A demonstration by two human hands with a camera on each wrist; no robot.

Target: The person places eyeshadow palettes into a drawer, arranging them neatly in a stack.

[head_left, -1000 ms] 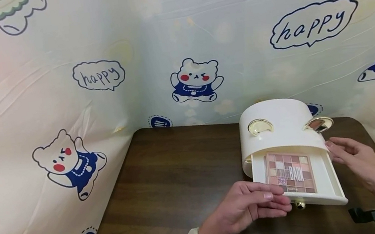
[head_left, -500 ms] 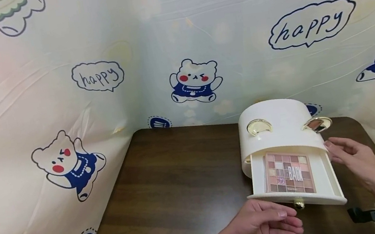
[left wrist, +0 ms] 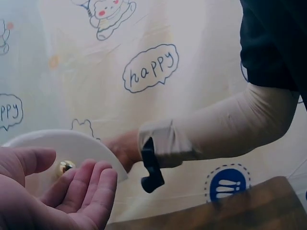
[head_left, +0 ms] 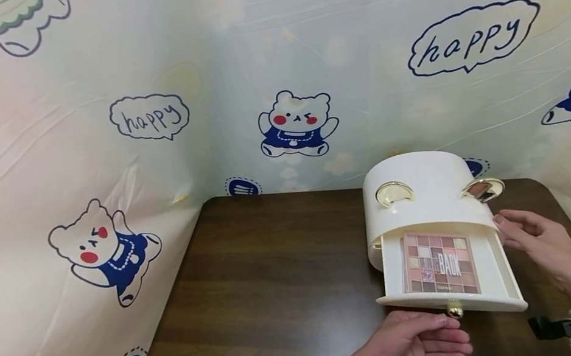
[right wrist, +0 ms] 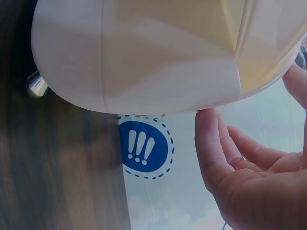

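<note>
A white rounded storage box (head_left: 425,188) stands at the back right of the table, its drawer (head_left: 487,252) pulled out. Inside the drawer lies a pink eyeshadow palette (head_left: 439,265) with many squares, lettered "BACK". My left hand (head_left: 404,345) is just below the drawer front, fingers loosely extended. In the left wrist view the gold knob (left wrist: 65,167) shows between its thumb and fingers, which do not close on it. My right hand (head_left: 548,249) touches the box's right side with its fingertips (right wrist: 207,117); its thumb is near the front edge.
Two gold, ear-like fittings, left (head_left: 395,193) and right (head_left: 483,189), stick out from the box. The dark wooden table (head_left: 256,281) extends left. Printed cloth (head_left: 285,30) hangs close behind the box and along the left side.
My left hand has come away from the left part of the drawer front and moved down and right to the knob. The drawer and the right hand look unchanged.
</note>
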